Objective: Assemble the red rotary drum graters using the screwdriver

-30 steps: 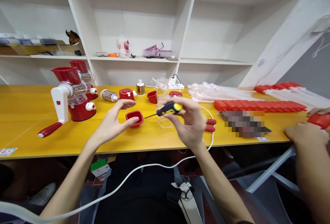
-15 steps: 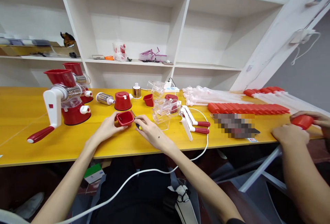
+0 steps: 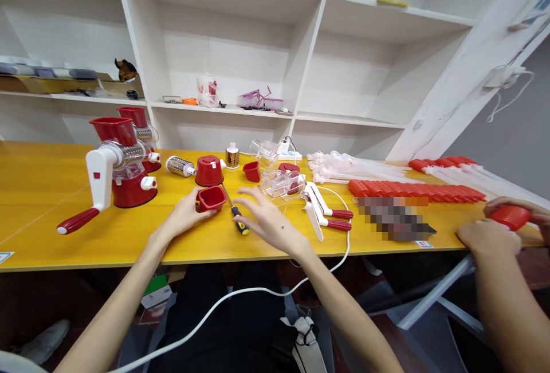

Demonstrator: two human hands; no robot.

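One glossy, squarish red cup (image 3: 213,196), left hand (image 3: 188,211) snug around it, right hand (image 3: 270,221) splayed.

Two graters (image 3: 134,184), two loose drums (image 3: 178,166), two loose cranks (image 3: 339,225), two loose cups (image 3: 211,199), one screwdriver (image 3: 239,217)

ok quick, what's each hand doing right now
Left hand: closed around the red container, thumb on its near side.
Right hand: open, fingers spread, holding nothing, beside the screwdriver.
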